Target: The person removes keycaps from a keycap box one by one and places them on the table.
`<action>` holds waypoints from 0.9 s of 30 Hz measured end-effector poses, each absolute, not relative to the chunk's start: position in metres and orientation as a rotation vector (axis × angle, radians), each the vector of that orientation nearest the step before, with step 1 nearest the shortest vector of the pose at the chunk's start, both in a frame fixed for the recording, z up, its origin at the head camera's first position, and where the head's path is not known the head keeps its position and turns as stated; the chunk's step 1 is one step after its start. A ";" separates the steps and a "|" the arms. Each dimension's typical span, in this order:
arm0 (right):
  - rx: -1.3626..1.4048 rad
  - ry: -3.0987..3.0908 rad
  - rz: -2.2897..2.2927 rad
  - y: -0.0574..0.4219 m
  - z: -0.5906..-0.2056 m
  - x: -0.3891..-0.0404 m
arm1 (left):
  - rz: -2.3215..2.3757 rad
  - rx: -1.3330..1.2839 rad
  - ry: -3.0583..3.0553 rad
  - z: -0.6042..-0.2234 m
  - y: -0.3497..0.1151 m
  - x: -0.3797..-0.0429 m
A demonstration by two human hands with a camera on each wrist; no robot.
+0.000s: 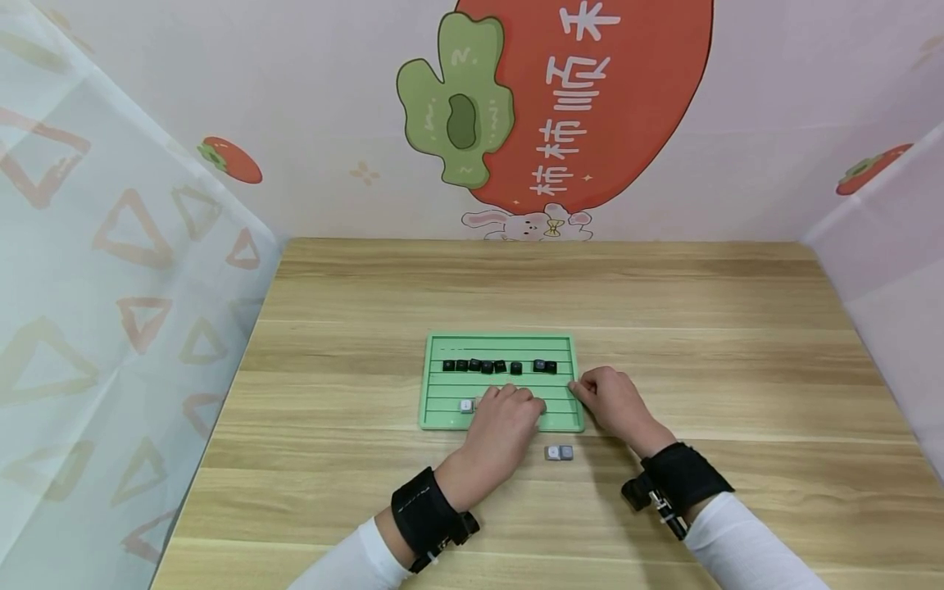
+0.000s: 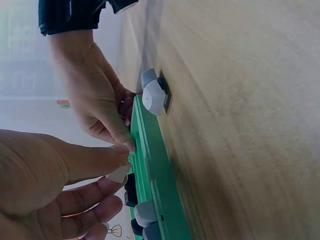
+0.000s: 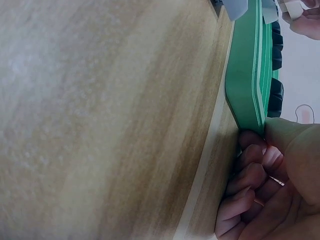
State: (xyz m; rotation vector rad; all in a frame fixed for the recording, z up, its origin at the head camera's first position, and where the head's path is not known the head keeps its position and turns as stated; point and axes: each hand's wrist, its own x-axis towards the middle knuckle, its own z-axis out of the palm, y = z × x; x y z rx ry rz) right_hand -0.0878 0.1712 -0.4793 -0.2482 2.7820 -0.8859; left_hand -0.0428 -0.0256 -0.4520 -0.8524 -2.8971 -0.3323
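Observation:
My left hand (image 1: 503, 422) is over the front part of a green ridged tray (image 1: 442, 389), pinching a white keycap (image 2: 119, 174) between thumb and finger. At the tray's right edge, my right hand (image 1: 615, 401) grips the rim, thumb on top and the other fingers curled against the side. A row of several black keycaps (image 1: 487, 367) stands along one of the tray's upper ridges, with gaps toward the right. Lower on the tray sits a white keycap (image 1: 466, 406), left of my left hand, which hides part of that lower row.
In front of the tray, a white keycap (image 1: 552, 452) and a grey keycap (image 1: 566, 452) lie side by side on the wooden table (image 1: 354, 492). Printed cloth walls (image 1: 332, 123) enclose the table at the back and sides.

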 end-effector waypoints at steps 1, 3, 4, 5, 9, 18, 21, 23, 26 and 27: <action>-0.248 2.782 -0.886 0.171 -0.479 -0.088 | -0.334 -0.856 -2.896 -0.452 -0.026 -0.042; -0.248 2.783 -0.886 0.171 -0.479 -0.088 | -0.326 -0.862 -2.901 -0.453 -0.026 -0.041; -0.247 2.783 -0.884 0.171 -0.479 -0.088 | -0.324 -0.866 -2.905 -0.453 -0.026 -0.041; -0.247 2.782 -0.882 0.171 -0.479 -0.088 | -0.322 -0.870 -2.911 -0.454 -0.026 -0.040; -0.240 2.779 -0.878 0.171 -0.478 -0.088 | -0.336 -0.885 -2.922 -0.455 -0.026 -0.039; -0.230 2.768 -0.879 0.171 -0.478 -0.088 | -0.354 -0.905 -2.926 -0.455 -0.028 -0.036; -0.228 2.766 -0.879 0.171 -0.478 -0.088 | -0.357 -0.914 -2.925 -0.456 -0.029 -0.035; -0.226 2.766 -0.878 0.171 -0.479 -0.088 | -0.361 -0.921 -2.921 -0.457 -0.030 -0.034; -0.223 2.767 -0.875 0.171 -0.479 -0.088 | -0.366 -0.934 -2.915 -0.458 -0.030 -0.032; -0.223 2.765 -0.876 0.171 -0.479 -0.088 | -0.370 -0.939 -2.911 -0.458 -0.030 -0.032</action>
